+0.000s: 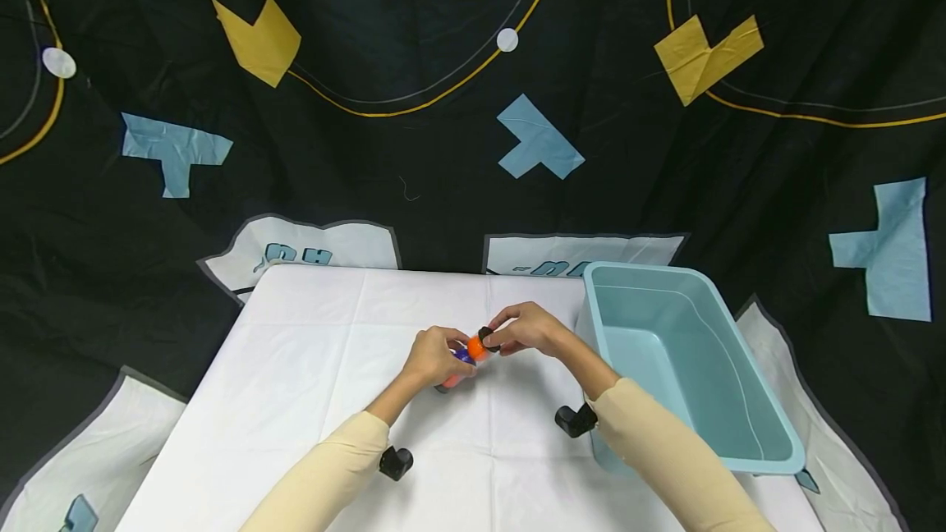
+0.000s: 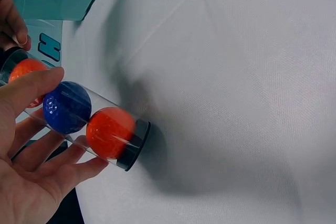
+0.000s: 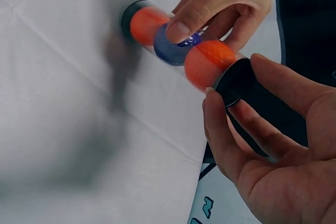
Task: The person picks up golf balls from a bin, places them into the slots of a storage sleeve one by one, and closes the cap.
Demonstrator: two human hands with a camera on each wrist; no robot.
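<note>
A clear plastic tube [image 2: 88,122] holds golf balls in a row: an orange ball [image 3: 205,62], a blue ball [image 2: 65,107] and another orange ball [image 2: 109,132]. My left hand [image 1: 432,358] grips the tube round its middle, thumb over the blue ball and fingers beneath. At the tube's upper right end, my right hand [image 1: 534,330] pinches a black cap [image 3: 235,82] between thumb and fingertips. A second black end cap [image 2: 135,145] closes the lower left end. The tube is held slantwise over the white table [image 1: 296,401].
A light blue plastic bin [image 1: 602,310] stands at the right of the table, beside my right forearm. Dark wrist mounts [image 1: 396,463] hang under both sleeves. Behind the table is a black cloth [image 1: 414,195] with tape and printed lines.
</note>
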